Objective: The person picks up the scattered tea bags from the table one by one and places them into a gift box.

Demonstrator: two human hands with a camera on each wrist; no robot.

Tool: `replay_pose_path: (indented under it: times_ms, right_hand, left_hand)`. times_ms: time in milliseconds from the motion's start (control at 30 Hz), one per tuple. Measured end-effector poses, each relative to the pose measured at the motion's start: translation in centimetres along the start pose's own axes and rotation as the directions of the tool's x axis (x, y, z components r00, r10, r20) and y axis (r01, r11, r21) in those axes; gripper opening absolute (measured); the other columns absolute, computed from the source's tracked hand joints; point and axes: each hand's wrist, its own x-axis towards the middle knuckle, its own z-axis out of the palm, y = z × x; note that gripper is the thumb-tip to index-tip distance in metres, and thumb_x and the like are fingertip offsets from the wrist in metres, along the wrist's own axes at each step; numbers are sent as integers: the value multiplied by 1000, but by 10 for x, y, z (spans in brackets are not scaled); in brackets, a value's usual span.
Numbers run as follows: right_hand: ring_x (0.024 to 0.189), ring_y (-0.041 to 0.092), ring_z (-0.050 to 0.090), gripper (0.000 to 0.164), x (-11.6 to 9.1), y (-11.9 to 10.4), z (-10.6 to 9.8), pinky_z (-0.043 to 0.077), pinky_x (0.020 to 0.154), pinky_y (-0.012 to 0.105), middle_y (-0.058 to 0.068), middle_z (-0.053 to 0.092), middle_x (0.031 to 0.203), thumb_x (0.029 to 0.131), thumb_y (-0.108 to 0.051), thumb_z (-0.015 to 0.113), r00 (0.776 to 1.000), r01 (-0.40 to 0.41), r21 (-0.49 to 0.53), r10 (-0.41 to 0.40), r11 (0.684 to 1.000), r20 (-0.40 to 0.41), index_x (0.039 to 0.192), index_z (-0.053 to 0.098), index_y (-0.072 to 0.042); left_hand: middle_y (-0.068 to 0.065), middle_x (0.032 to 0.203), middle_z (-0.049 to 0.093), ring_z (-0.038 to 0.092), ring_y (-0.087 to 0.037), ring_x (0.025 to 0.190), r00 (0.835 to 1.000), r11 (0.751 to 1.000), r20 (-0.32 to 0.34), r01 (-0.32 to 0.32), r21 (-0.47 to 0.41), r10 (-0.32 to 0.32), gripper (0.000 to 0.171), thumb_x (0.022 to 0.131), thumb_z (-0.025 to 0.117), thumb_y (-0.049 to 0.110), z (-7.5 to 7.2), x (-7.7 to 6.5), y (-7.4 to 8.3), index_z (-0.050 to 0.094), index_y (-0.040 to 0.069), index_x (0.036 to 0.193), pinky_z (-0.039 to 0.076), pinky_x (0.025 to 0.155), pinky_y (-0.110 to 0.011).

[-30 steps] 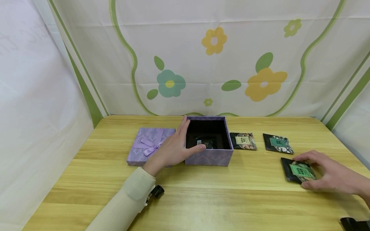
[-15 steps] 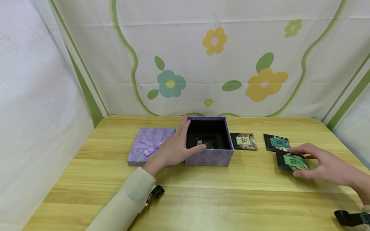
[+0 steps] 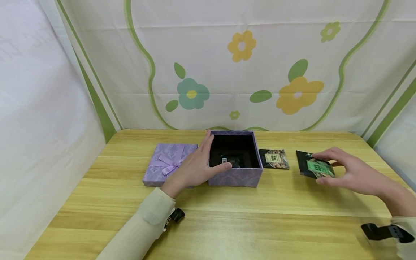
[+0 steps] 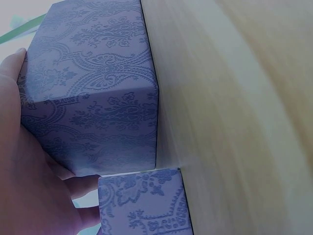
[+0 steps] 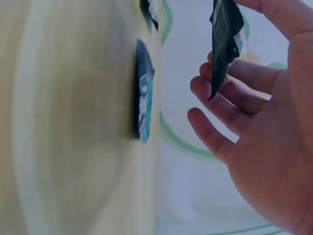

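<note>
My right hand (image 3: 354,173) pinches a black food packet with a bright green label (image 3: 320,168) between thumb and fingers. In the right wrist view this packet (image 5: 227,41) hangs off the table. Under it lies a packet with a teal label (image 5: 145,100), mostly covered in the head view. My left hand (image 3: 198,162) rests on the lidless purple patterned box (image 3: 235,177), straight fingers along its left side and thumb over the front rim. Inside the box lies a dark packet (image 3: 233,161) with a barcode. The left wrist view shows the hand against the box's outer walls.
Left of the box, partly behind my left hand, lies its purple lid (image 3: 162,159) with a ribbon bow. A packet with a cream label (image 3: 274,159) lies just right of the box. A printed curtain (image 3: 214,65) stands behind the wooden table (image 3: 234,224).
My right hand has lifted the green-labelled packet and carried it left and away from me, over the teal-labelled one. My left hand and the box stay where they were.
</note>
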Motion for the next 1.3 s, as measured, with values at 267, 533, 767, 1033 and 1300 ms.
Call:
replay_pose_path:
  times_ms: [267,533,767,1033,1300]
  right_hand:
    - [122,-18,40,68,19,-18,-4,40,94,11,6,59,143,87,-28,90,999,47,-16,-47,999,-13,148,60,-22]
    - [127,7,52,69,39,-42,-8,43,99,22,5,59,145,87,-34,90,1000,19,-29,-19,999,-19,148,61,-21]
    - [129,32,58,69,56,-59,-12,47,98,54,8,58,142,90,-35,87,998,66,-49,-65,997,25,151,58,-18]
    - [128,31,56,68,72,-78,-9,45,102,62,9,57,143,88,-35,88,998,56,4,-56,998,24,148,61,-18]
    - [129,29,55,68,86,-94,-5,43,106,61,6,56,143,89,-39,87,997,71,26,-71,997,24,149,60,-21]
  left_hand:
    - [25,173,-20,69,-29,125,1000,1000,-2,1,1,-1,118,86,49,94,0,0,-1,-6,33,172,57,93,-49]
    - [23,174,-19,68,-31,127,1000,1000,-3,0,6,0,118,86,49,94,1,0,-1,-6,33,172,57,95,-51]
    - [22,175,-18,71,-29,117,1000,1000,-9,-5,7,5,118,87,50,92,1,0,0,-4,32,172,57,85,-45]
    - [24,174,-19,66,-33,131,1000,1000,-2,1,-4,-1,119,86,50,93,0,0,0,-5,33,172,57,96,-52]
    - [22,174,-19,69,-31,124,1000,1000,-2,0,9,0,117,88,51,90,0,0,0,-4,31,172,57,92,-49]
